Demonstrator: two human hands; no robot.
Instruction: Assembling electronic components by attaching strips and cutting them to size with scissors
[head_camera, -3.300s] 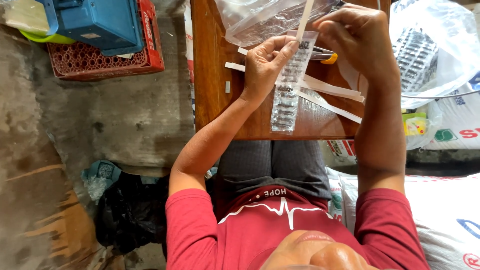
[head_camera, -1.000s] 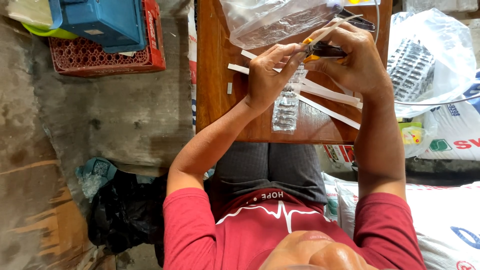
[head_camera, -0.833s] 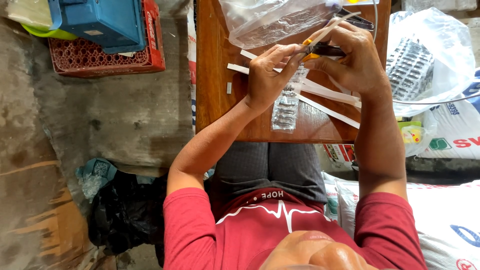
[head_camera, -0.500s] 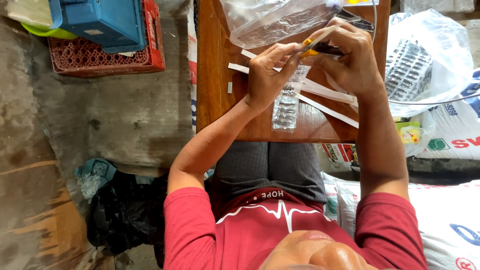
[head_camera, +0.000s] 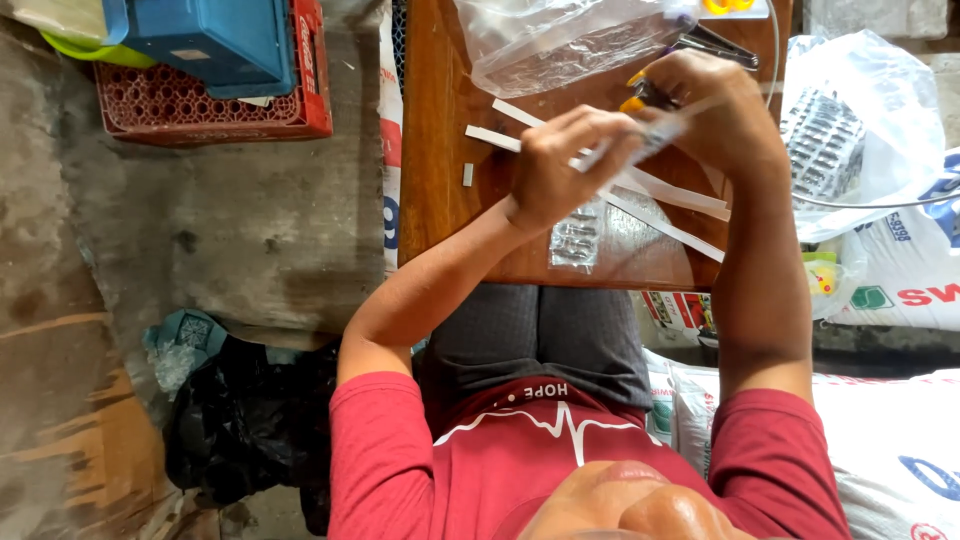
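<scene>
At nine o'clock of the scene, a red slatted plastic crate (head_camera: 215, 105) is sitting on the concrete floor (head_camera: 230, 240) with a blue plastic box (head_camera: 205, 40) resting on top of it. Moving toward the centre, the brown wooden tabletop (head_camera: 440, 150) is carrying loose white paper strips (head_camera: 660, 195) and, at twelve o'clock, a clear plastic bag (head_camera: 560, 40). The left hand (head_camera: 560, 170) is curling closed, pinching the upper end of a long clear plastic strip of small sealed pockets (head_camera: 578, 232), whose lower end is lying on the tabletop at six o'clock of that hand. Just beside it at three o'clock, the right hand (head_camera: 720, 120) is gripping a small yellow-handled tool (head_camera: 640, 100), fingers wrapped shut around it, with the tip meeting the strip between the two hands. To do this well, the person probably needs to be keeping the strip taut and steady while guiding the tool squarely across it. At the far three o'clock edge, a translucent bag of blister packs (head_camera: 835, 130) is resting on white sacks (head_camera: 900, 290).
</scene>
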